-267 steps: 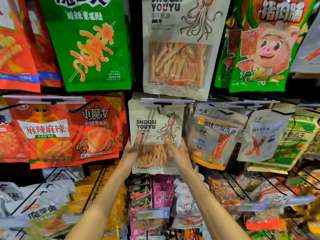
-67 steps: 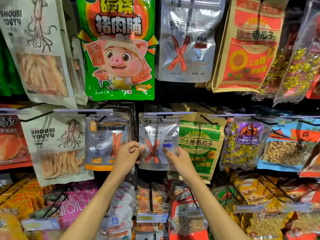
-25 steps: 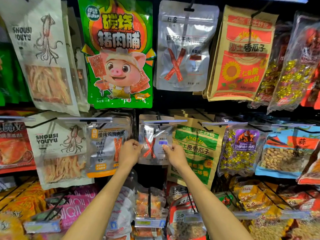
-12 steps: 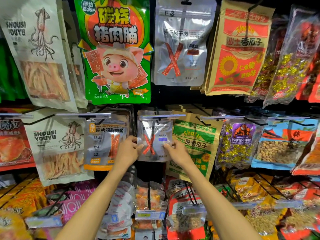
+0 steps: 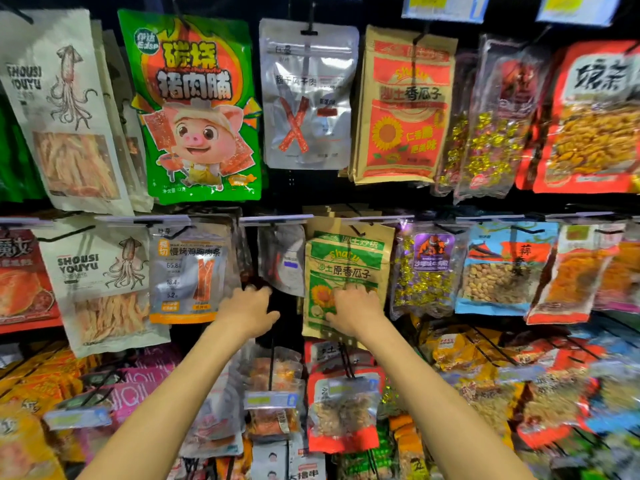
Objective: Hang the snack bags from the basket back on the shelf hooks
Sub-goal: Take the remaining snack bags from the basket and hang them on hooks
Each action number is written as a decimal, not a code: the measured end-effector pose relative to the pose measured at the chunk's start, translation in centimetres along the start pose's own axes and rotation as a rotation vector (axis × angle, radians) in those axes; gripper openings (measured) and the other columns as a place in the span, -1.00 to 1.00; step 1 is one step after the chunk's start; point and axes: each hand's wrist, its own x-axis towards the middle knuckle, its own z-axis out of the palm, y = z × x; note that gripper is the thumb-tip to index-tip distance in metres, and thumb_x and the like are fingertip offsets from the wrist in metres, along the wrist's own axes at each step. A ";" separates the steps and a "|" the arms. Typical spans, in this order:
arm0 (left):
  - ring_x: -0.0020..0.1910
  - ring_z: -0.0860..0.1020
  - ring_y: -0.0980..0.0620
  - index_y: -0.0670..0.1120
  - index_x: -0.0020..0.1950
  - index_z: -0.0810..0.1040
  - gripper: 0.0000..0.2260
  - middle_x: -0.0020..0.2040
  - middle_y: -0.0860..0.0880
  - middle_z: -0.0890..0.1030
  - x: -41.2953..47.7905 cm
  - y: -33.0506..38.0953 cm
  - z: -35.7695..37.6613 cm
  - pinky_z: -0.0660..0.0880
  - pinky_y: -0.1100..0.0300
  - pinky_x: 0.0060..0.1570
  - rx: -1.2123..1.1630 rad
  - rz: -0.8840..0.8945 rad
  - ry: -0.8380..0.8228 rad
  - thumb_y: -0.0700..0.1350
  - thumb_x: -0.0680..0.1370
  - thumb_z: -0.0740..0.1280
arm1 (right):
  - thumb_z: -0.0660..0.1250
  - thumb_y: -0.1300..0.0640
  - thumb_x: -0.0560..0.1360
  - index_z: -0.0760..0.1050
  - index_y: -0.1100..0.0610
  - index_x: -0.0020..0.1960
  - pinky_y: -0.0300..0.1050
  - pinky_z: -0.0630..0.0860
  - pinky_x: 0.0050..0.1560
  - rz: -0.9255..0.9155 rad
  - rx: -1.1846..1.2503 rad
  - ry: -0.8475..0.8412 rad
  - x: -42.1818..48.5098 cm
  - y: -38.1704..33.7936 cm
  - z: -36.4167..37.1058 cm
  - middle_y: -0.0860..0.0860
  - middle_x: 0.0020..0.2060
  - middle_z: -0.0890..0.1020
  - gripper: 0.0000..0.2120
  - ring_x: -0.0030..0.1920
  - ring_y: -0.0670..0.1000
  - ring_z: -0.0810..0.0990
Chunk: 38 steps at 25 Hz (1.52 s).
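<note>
A small silver snack bag (image 5: 284, 261) with red strips printed on it hangs from a hook (image 5: 273, 220) in the middle row, turned partly sideways. My left hand (image 5: 247, 308) is just below and left of it, fingers loosely curled, holding nothing. My right hand (image 5: 355, 308) is below and right of it, in front of a green sunflower-seed bag (image 5: 346, 268), also holding nothing. A larger silver bag (image 5: 306, 95) of the same kind hangs in the row above. The basket is out of view.
Packed hooks surround the spot: a grey chicken-strip bag (image 5: 190, 271) on the left, a squid bag (image 5: 100, 285) further left, a candy bag (image 5: 427, 268) and a peanut bag (image 5: 502, 268) on the right. Lower hooks with price tags (image 5: 270, 400) jut out beneath my forearms.
Both hands have let go of the small silver bag and dropped a little below it. The bag now hangs alone on its hook and has swung sideways.
</note>
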 end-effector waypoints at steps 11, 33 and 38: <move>0.39 0.36 -0.20 -0.03 0.53 0.24 -0.45 0.44 -0.12 0.38 -6.1 9.6 1.5 0.44 -0.08 0.22 0.170 -0.005 0.084 0.20 0.62 0.18 | 0.17 -0.08 0.64 0.25 0.16 0.50 0.23 0.33 0.32 -0.018 -0.026 -0.034 -9.7 7.9 -0.8 0.19 0.40 0.35 -0.48 0.40 0.27 0.31; 0.43 0.38 -0.02 -0.02 0.54 0.22 -0.51 0.46 -0.01 0.40 3.2 11.1 4.5 0.39 0.16 0.21 -0.669 0.047 0.422 -0.03 0.64 0.27 | 0.47 -0.09 0.47 0.21 0.12 0.50 -0.09 0.41 0.31 0.133 1.235 0.094 1.2 11.7 5.2 -0.08 0.25 0.48 -0.26 0.29 -0.08 0.43; 0.35 0.43 0.00 0.02 0.48 0.24 -0.58 0.39 0.02 0.41 5.7 10.9 4.6 0.35 0.23 0.03 -0.729 0.061 0.465 -0.02 0.65 0.25 | 0.41 0.01 0.54 0.44 -0.05 0.18 -0.04 0.55 0.16 0.131 1.315 0.207 4.2 11.6 7.1 -0.13 0.07 0.61 -0.75 0.18 -0.05 0.59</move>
